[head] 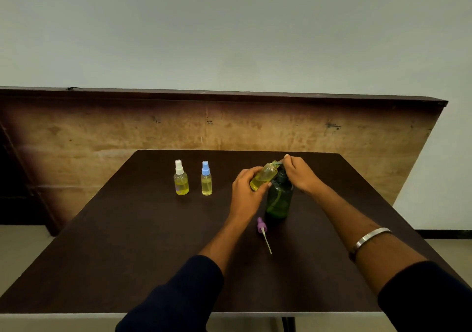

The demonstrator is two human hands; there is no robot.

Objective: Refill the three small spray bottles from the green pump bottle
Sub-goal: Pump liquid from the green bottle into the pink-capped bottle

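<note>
My left hand [246, 191] grips an uncapped small bottle [264, 176] of yellow liquid, tilted with its mouth up against the nozzle of the green pump bottle [278, 199]. My right hand [300, 174] rests on the pump head, fingers curled over it and hiding most of it. The purple spray cap [262, 228] with its dip tube lies on the table in front of the green bottle. Two capped small spray bottles stand upright to the left: one with a white cap [180, 178], one with a blue cap [206, 179]. Both hold yellow liquid.
The dark brown table [127, 255] stands before a worn wooden panel [178, 127] and a pale wall. A metal bangle [370, 237] is on my right forearm.
</note>
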